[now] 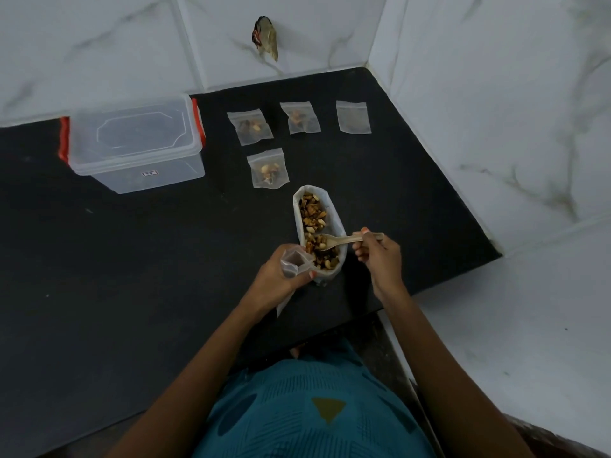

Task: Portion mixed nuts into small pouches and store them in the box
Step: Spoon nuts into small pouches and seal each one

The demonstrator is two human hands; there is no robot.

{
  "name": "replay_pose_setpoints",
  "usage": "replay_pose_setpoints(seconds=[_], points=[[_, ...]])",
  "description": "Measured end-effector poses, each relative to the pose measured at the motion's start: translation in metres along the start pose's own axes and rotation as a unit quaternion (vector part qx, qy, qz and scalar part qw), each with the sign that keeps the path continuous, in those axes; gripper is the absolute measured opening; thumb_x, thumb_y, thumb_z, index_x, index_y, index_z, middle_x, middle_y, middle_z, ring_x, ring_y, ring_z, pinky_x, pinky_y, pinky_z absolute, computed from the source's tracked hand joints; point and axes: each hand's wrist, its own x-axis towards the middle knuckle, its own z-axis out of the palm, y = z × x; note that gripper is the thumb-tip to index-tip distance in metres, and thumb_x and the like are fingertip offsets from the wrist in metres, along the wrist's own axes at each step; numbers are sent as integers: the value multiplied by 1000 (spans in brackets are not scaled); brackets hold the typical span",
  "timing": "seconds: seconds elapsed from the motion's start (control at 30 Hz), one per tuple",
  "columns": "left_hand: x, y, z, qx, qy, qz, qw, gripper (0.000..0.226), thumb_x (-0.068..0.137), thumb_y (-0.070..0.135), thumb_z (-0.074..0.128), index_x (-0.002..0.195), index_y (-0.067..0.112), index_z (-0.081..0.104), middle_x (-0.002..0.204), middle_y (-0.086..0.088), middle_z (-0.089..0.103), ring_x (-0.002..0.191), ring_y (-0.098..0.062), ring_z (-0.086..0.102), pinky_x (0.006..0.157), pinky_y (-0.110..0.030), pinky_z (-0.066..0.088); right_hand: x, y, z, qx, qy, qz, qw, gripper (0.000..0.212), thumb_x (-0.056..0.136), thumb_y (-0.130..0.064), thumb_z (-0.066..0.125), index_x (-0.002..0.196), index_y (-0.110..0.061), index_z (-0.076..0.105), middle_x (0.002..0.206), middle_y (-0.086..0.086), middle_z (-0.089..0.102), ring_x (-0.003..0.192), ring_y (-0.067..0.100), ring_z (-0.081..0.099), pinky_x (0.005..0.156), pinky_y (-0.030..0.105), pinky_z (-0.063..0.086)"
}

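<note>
An open bag of mixed nuts (317,223) lies on the black counter (132,276). My right hand (378,256) grips a wooden spoon (344,240) whose bowl rests in the nuts. My left hand (279,276) holds a small clear pouch (296,262) open, right beside the bag's near end. Three filled pouches lie beyond the bag: one (268,168) close to it, two more (250,127) (300,118) further back. A pouch with no nuts visible in it (353,117) lies at the back right. The clear lidded box (135,143) with red clips stands at the back left.
White marble walls close off the counter at the back and right. A small dark object (266,38) sticks to the back wall. The counter's front edge runs just before my body; a lower white surface (512,325) lies to the right.
</note>
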Motion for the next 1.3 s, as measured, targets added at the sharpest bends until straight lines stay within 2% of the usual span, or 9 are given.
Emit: replay_pose_setpoints(seconds=[0.23,0.4,0.57,0.83,0.93,1.03,1.17,1.3], points=[[-2,0,-2,2,13,1,1000,38,80,12,68,100,39,50,106,17,58,103,4,54,81,-13,40,-3,-9,-5,-40,12,-54,998,19,94,-17,49,83,-13,65,66,-1,58,59,4,51,53,11,42],[-2,1,-3,18,27,1,999,38,79,15,70,100,39,50,105,17,58,103,1,54,79,-14,41,-5,-6,-4,-72,9,-88,994,19,94,-17,49,90,-7,65,66,-3,58,58,2,51,53,9,41],[-5,3,-4,33,46,5,998,41,77,16,72,105,35,49,107,16,55,106,-2,51,79,-13,40,-5,-7,-5,-40,11,-54,998,19,94,-16,49,87,-9,65,66,-1,58,59,3,51,53,12,42],[-2,15,0,104,119,79,984,60,73,12,75,123,18,43,120,8,47,109,-2,44,73,-3,38,-14,-24,-14,73,-5,15,997,19,93,-15,50,83,-11,65,66,1,56,62,8,49,61,22,40],[3,17,2,125,141,96,977,64,72,12,76,127,15,43,126,3,47,113,-5,42,79,-7,39,-24,-41,-15,114,-25,18,993,20,93,-14,49,82,-10,65,65,1,55,61,7,49,60,20,40],[6,20,5,138,152,105,973,66,71,15,77,127,18,41,128,3,46,119,-10,41,94,-22,40,-37,-57,-15,122,-45,8,991,20,93,-14,49,82,-10,65,64,1,55,60,6,49,61,20,41],[7,26,10,146,155,114,970,69,71,17,77,129,17,40,129,3,45,120,-6,38,95,-22,36,-51,-64,-10,61,-66,-45,995,20,93,-17,50,80,-15,66,63,-2,58,60,5,52,62,21,43],[8,29,14,136,164,144,966,65,70,21,77,125,17,43,121,3,50,116,-13,47,97,-31,44,-61,-62,-2,-73,-66,-182,978,17,92,-15,51,82,-12,64,62,-4,59,55,-1,55,55,11,43]])
